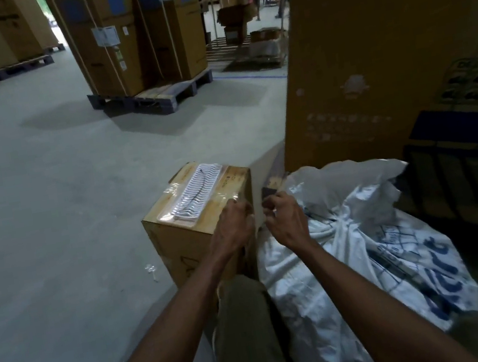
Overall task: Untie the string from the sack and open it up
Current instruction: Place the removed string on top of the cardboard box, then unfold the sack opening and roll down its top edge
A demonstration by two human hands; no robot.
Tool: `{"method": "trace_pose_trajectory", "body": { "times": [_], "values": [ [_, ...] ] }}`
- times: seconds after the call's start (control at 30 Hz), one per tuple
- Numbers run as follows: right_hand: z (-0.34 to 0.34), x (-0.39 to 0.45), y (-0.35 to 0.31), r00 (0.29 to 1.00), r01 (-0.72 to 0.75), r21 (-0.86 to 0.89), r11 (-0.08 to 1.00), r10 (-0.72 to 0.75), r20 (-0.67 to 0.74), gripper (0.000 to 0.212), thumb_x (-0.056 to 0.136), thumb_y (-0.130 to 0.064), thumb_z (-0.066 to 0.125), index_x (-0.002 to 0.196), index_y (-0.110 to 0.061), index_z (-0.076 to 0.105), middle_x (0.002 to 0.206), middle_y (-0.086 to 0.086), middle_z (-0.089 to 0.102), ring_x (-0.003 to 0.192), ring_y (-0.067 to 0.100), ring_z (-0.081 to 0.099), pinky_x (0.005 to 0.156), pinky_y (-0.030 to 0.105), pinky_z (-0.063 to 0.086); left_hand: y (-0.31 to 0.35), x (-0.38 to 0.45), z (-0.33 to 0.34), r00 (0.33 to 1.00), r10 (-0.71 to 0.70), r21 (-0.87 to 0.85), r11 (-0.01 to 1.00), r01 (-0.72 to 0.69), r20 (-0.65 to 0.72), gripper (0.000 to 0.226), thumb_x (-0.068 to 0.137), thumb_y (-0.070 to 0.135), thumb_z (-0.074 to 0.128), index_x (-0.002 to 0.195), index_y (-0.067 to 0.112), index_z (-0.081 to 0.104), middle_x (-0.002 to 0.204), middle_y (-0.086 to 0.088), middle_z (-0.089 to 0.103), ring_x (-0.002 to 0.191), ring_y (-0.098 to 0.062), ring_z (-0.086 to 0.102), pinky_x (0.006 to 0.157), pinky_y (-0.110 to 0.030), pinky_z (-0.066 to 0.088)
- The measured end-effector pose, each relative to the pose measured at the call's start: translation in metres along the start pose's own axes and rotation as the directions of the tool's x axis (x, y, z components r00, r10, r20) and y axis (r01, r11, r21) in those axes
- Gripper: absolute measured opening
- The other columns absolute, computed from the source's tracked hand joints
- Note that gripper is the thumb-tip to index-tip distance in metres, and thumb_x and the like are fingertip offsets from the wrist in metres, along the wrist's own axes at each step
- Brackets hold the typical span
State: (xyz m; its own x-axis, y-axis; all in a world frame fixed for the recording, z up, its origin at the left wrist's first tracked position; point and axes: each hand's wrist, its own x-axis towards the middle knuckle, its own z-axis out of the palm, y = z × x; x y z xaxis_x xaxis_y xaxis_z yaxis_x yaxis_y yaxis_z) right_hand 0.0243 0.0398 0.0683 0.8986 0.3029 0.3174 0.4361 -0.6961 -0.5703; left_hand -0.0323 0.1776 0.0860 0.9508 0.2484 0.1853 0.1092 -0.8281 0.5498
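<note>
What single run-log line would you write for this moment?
left hand: fingers curled | right hand: fingers curled | string: not discernible | sack: crumpled, beside taped box

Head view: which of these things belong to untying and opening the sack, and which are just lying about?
Part of the job:
- white sack with blue print
- left hand, fingers curled
- right hand, fingers curled
- string: too thin to make out between the hands

Just lying about:
- taped carton beside the sack
- tall carton behind the sack
- palletised cartons
- blue crate at right
</note>
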Motion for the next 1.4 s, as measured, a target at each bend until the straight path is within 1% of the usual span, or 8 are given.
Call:
{"method": "trace_pose_trajectory", "body": {
  "times": [0.17,0.33,0.47,0.63,0.77,0.9,1.23,1.4],
  "values": [
    [-0.05,-0.04,0.077,0.995,-0.084,-0.107,0.991,0.076,-0.071,0.023,0.09,-0.016,0.067,0.112,-0.018,0.074,0.109,0.004,0.067,0.1,0.027,0.065,0.08,0.036,0.054,0.057,-0.012,0.063,0.989,0.099,-0.059,0.994,-0.092,0.113,0.021,0.09,0.023,0.062,0.108,0.018,0.07,0.107,-0.008,0.062,0.091,-0.025,0.064,0.083,-0.04,0.058],
    [-0.09,-0.076,0.159,0.966,-0.246,-0.122,0.962,0.232,-0.116,0.02,0.092,-0.017,0.065,0.11,-0.02,0.073,0.114,0.003,0.066,0.102,0.029,0.065,0.08,0.037,0.054,0.086,-0.014,0.138,0.961,0.13,-0.09,0.99,-0.111,0.243,0.029,0.084,0.028,0.064,0.111,0.019,0.069,0.111,-0.005,0.063,0.098,-0.025,0.065,0.083,-0.027,0.049],
    [-0.101,-0.082,0.2,0.954,-0.29,-0.106,0.951,0.28,-0.105,0.022,0.091,-0.018,0.062,0.111,-0.022,0.071,0.114,0.002,0.066,0.103,0.026,0.064,0.084,0.038,0.053,0.103,-0.011,0.179,0.968,0.135,-0.159,0.982,-0.103,0.21,0.031,0.087,0.025,0.067,0.117,0.014,0.07,0.113,-0.012,0.06,0.105,-0.03,0.063,0.094,-0.033,0.051],
    [-0.087,-0.072,0.231,0.936,-0.347,0.034,0.937,0.349,-0.057,0.019,0.093,-0.023,0.064,0.111,-0.022,0.07,0.113,0.0,0.066,0.106,0.023,0.063,0.089,0.041,0.053,0.131,0.014,0.208,0.972,0.156,-0.17,0.977,-0.126,0.178,0.029,0.094,0.025,0.065,0.12,0.012,0.069,0.118,-0.014,0.057,0.113,-0.031,0.058,0.094,-0.036,0.05],
    [-0.075,-0.038,0.243,0.897,-0.44,0.155,0.885,0.44,0.034,0.026,0.093,-0.031,0.069,0.117,-0.021,0.07,0.117,-0.001,0.07,0.107,0.018,0.064,0.094,0.038,0.053,0.137,0.041,0.229,0.97,0.108,-0.099,0.991,-0.089,0.217,0.024,0.094,0.031,0.063,0.113,0.016,0.063,0.114,-0.012,0.055,0.105,-0.032,0.059,0.09,-0.039,0.05],
    [-0.074,-0.02,0.251,0.882,-0.47,0.211,0.857,0.463,0.085,0.014,0.091,-0.024,0.073,0.104,-0.022,0.07,0.104,-0.006,0.072,0.094,0.011,0.066,0.085,0.031,0.054,0.13,0.062,0.237,0.973,0.059,-0.161,0.987,-0.023,0.225,0.023,0.088,0.034,0.066,0.106,0.025,0.054,0.106,-0.005,0.059,0.096,-0.026,0.061,0.085,-0.043,0.054],
    [-0.063,0.0,0.251,0.848,-0.529,0.177,0.83,0.524,0.08,0.015,0.085,-0.024,0.078,0.095,-0.019,0.067,0.094,-0.004,0.071,0.087,0.015,0.067,0.08,0.036,0.056,0.121,0.071,0.228,0.965,0.044,-0.213,0.977,0.013,0.26,0.027,0.09,0.025,0.071,0.112,0.02,0.056,0.095,0.004,0.066,0.084,-0.014,0.063,0.076,-0.03,0.05],
    [-0.069,-0.004,0.236,0.813,-0.55,0.347,0.76,0.583,0.011,0.025,0.083,-0.032,0.082,0.097,-0.02,0.065,0.087,-0.01,0.071,0.081,0.003,0.067,0.069,0.018,0.051,0.129,0.067,0.222,0.964,0.031,-0.292,0.955,0.05,0.265,0.018,0.091,0.014,0.065,0.107,0.02,0.058,0.084,0.005,0.067,0.075,-0.009,0.065,0.068,-0.029,0.053]
  ]
}}
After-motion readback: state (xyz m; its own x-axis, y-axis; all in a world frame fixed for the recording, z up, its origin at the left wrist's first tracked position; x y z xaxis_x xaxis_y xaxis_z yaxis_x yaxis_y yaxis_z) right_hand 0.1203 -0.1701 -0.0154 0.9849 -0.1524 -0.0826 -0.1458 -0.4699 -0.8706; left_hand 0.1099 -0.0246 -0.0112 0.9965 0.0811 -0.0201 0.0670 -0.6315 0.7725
